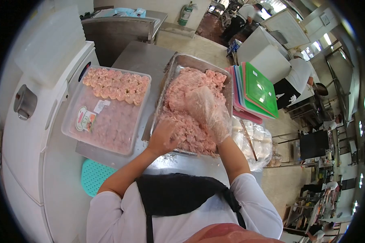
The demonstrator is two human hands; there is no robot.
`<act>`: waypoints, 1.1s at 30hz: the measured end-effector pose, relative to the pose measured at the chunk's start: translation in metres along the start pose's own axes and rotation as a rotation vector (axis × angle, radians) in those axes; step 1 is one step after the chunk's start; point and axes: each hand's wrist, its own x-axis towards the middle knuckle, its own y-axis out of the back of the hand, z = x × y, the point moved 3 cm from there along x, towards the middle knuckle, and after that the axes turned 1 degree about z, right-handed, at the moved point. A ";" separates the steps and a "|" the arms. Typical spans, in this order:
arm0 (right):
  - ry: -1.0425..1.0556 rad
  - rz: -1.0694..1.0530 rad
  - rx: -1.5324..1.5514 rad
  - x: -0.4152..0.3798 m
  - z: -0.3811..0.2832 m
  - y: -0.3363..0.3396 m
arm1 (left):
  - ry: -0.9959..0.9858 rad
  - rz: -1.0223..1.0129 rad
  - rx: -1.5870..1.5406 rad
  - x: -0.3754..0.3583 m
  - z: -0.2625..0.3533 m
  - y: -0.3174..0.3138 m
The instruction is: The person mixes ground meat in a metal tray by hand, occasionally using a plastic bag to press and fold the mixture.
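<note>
Pink ground meat is heaped in a deep metal tray in front of me. My right hand, in a loose clear plastic glove, lies over the meat with its fingers stretched toward the tray's far left; the glove blurs their outlines. At the near left of the tray, my left hand appears bare, its fingers curled into the meat and partly hidden by it. To the left sits a clear plastic container with rows of meat-filled dumplings at its far end and a label on its side nearer me.
Colored cutting boards or lids are stacked right of the tray. Nearer me, a plastic bag of pale round items has a thin brown stick across it. A turquoise perforated piece is at lower left. Other people stand farther off.
</note>
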 end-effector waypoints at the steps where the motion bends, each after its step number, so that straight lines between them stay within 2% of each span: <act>1: 0.004 0.001 0.079 -0.009 -0.004 0.005 | 0.011 0.000 -0.007 0.000 -0.001 -0.001; 2: 0.007 0.002 0.158 -0.018 -0.008 0.015 | 0.018 -0.001 -0.046 0.004 0.002 0.002; 6: 0.076 0.074 1.134 -0.065 -0.029 0.074 | 0.023 -0.006 -0.080 0.008 0.007 0.007; 8: 0.256 0.233 1.304 -0.066 -0.024 0.080 | 0.019 -0.002 -0.051 0.005 0.002 0.003; 9: 0.409 0.372 1.224 -0.060 -0.014 0.071 | 0.019 -0.001 -0.044 0.003 -0.001 0.000; 11: 0.497 0.574 1.003 -0.071 -0.008 0.092 | 0.023 0.003 -0.048 0.003 -0.001 0.001; 12: 0.435 0.635 0.871 -0.090 -0.014 0.137 | 0.025 0.008 -0.058 0.005 0.001 0.003; 14: 0.371 0.644 0.644 -0.092 -0.008 0.146 | 0.029 0.017 -0.056 0.008 0.003 0.007; 21: 0.210 0.313 0.493 0.000 0.030 0.027 | 0.034 0.048 -0.034 -0.001 0.000 0.003; 28: 0.160 0.167 0.488 0.028 0.039 -0.004 | 0.031 -0.029 0.032 -0.004 -0.004 0.003; 33: 0.152 0.132 0.507 0.032 0.038 -0.012 | 0.019 -0.007 -0.018 -0.002 0.002 0.006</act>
